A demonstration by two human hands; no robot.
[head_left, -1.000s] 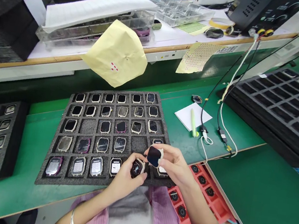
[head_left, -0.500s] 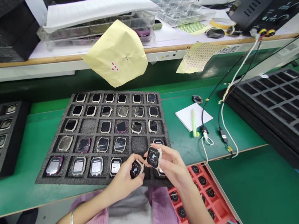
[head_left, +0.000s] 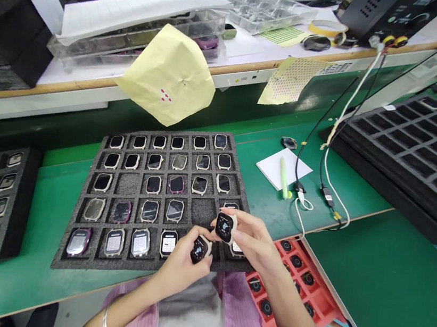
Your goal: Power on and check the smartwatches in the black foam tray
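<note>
My left hand [head_left: 187,256] is closed around a smartwatch case [head_left: 199,249] with a lit dark screen and a pale frame. Beside it, slightly higher, my right hand [head_left: 251,238] grips a second pale smartwatch case [head_left: 225,227] by its edges, its screen also lit and facing me. Both watches are held above the near right part of a dark grey foam tray [head_left: 129,186]. Strapless watch cases sit in most of its pockets; several in the nearest row, such as one watch [head_left: 141,243], show bright white screens. My hands hide part of the tray's near right corner.
Another foam tray of watches [head_left: 22,202] stands at left, stacked black trays [head_left: 409,148] at right. A green pen [head_left: 283,176] lies on white paper [head_left: 265,165], with cables [head_left: 327,196] beside it. Below the bench edge sits a red tray [head_left: 323,300]. Yellow paper [head_left: 173,80] hangs from the shelf.
Both hands keep hold of their watches in nearly the same place. My view has shifted very slightly. The blue-clothed person at the back has moved an arm mostly out of view.
</note>
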